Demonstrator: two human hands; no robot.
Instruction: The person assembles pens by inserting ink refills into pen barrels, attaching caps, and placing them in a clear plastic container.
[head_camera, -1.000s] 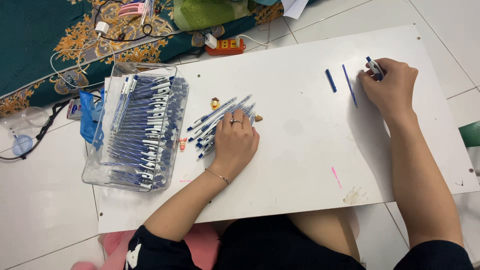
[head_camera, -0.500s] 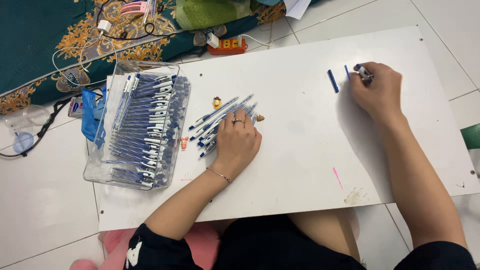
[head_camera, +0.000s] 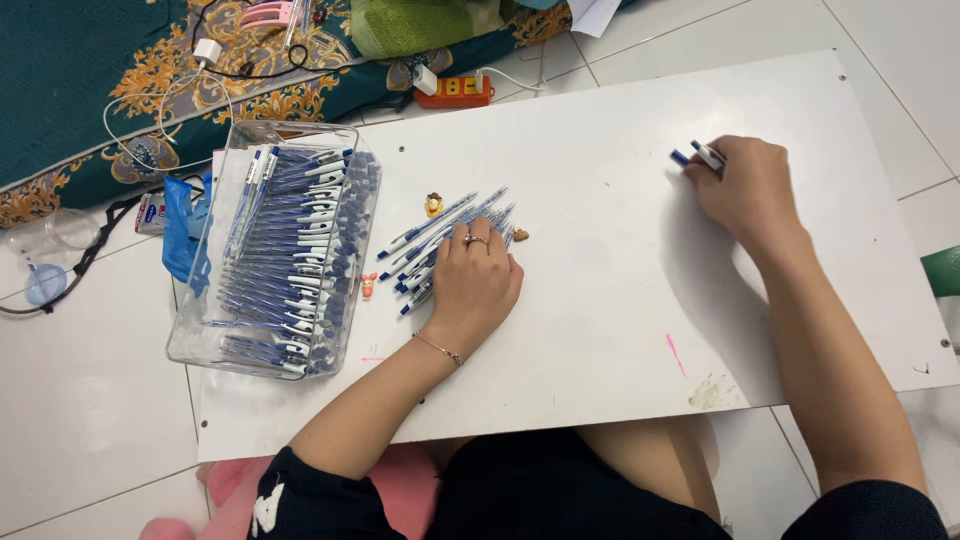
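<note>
I see my left hand lying flat, fingers together, pressed down on a small heap of blue-and-white pens near the middle of the white board. The pen tips fan out up and to the left from under the fingers. My right hand sits far over toward the board's right side, curled and pinching a few pen parts, blue and white, whose ends poke out to the left of the fingers. Between my two hands the board is bare, and a wide bare strip runs along its near edge, marked only by a pink streak. On the left end stands a clear plastic box packed with pens, its far corner close to the board's back edge. Small charms lie just beside the heap. Beyond the back edge, an orange power strip rests on the tiled floor.
</note>
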